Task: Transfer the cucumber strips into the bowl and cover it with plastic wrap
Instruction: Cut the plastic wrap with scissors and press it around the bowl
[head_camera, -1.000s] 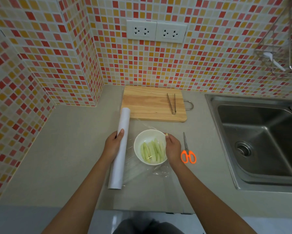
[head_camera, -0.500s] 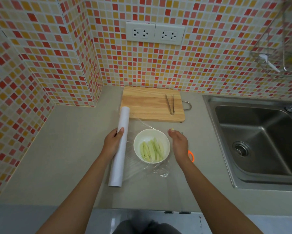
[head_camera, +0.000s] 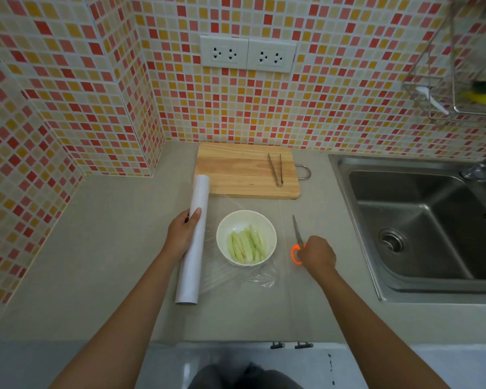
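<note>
- Cucumber strips [head_camera: 247, 246]: pale green, cut long and thin, lying side by side in the one white round bowl [head_camera: 270, 233] near the middle of the grey table [head_camera: 95, 248]; their exact count is hard to tell.
- Plastic wrap [head_camera: 260, 277]: a clear, crinkled sheet spread under the bowl, running from the white roll [head_camera: 192, 242] that lies just at the bowl's 9 o'clock.
- Left hand [head_camera: 181, 237]: rests on the roll, fingers curled round it, thumb on top.
- Right hand [head_camera: 317, 254]: at the bowl's 3 o'clock, fingers curled on the orange handles of the single pair of scissors [head_camera: 297, 242], whose steel blades point to 12 o'clock.
- Wooden cutting board [head_camera: 236, 172]: rectangular, with a metal loop handle, at the bowl's 12 o'clock; one pair of metal tongs [head_camera: 275, 169] lies on it.
- Steel sink [head_camera: 421, 228]: well off at 3 o'clock.
- Two white sockets [head_camera: 247, 53] sit on the mosaic tile wall [head_camera: 67, 80], red, orange and cream.
</note>
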{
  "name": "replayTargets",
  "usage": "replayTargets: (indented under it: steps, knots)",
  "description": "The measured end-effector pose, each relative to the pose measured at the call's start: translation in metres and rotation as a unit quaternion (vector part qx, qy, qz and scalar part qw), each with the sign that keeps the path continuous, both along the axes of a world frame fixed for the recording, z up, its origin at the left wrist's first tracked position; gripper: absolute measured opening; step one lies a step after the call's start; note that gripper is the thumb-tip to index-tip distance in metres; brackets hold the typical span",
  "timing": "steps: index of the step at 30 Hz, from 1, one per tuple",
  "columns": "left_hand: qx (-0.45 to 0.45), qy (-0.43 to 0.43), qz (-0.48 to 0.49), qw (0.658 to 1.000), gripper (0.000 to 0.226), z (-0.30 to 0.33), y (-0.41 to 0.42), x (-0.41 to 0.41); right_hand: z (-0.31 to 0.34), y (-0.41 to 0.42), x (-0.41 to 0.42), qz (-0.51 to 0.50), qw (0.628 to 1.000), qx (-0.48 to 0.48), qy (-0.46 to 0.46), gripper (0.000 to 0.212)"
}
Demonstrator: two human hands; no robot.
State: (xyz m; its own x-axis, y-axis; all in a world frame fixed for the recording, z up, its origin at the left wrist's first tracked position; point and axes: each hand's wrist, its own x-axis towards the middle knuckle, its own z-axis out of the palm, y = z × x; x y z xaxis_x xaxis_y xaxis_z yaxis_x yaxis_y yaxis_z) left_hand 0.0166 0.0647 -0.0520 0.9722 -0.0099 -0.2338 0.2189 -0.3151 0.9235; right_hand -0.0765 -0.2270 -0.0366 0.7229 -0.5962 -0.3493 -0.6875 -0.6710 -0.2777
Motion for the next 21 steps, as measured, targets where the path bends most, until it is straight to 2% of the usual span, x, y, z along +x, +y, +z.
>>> replayTargets:
  steps: [8,12,14,17,19,21]
  knots:
    - [-0.006,-0.003,-0.004,1.000,0.046,0.007,-0.002,0.002,0.005,0.011,0.005,-0.040,0.999,0.003,-0.007,0.011]
    - [-0.009,0.000,-0.003,1.000,0.043,0.009,-0.002,0.001,0.005,0.008,0.004,-0.053,0.998,0.032,0.009,0.020]
    - [-0.012,0.003,0.000,1.000,0.047,0.009,-0.002,0.000,0.008,0.004,0.001,-0.075,0.994,0.079,-0.005,0.016]
    - [-0.018,0.005,0.000,1.000,0.048,0.011,-0.001,-0.001,0.020,0.010,-0.002,-0.127,0.973,0.170,-0.092,0.016]
    - [-0.014,0.003,-0.004,1.000,0.043,0.012,-0.001,-0.002,0.034,0.028,-0.006,-0.160,0.937,0.263,-0.166,0.015]
    - [-0.017,0.004,-0.001,1.000,0.041,0.013,-0.001,-0.002,0.046,0.053,-0.014,-0.164,0.886,0.384,-0.201,0.009]
